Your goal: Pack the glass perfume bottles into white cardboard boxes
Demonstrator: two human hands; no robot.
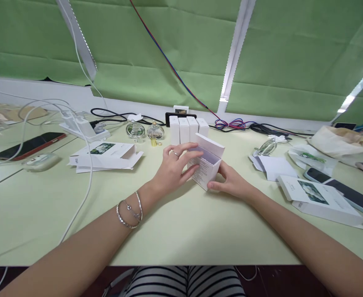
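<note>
A white paper box (202, 171) with small printed text on its front face stands tilted on the table, its top flap (210, 144) raised and its mouth open. My right hand (229, 180) grips it at the lower right, thumb on the front and fingers behind. At the upper left of the box, my left hand (178, 165) has its fingers apart, touching or very near the front face and top edge. A ring is on one finger. The inside of the box is mostly hidden. Just behind it, several small white boxes (184, 131) stand in a row.
Two glass bottles (135, 130) stand at back left near an opened flower-print box (107, 154). Farther left are a phone (29, 145), a power strip (85, 130) and white cables. On the right lie another flower-print box (317, 198), a phone (351, 198), a bottle (266, 147) and a cloth bag (333, 140).
</note>
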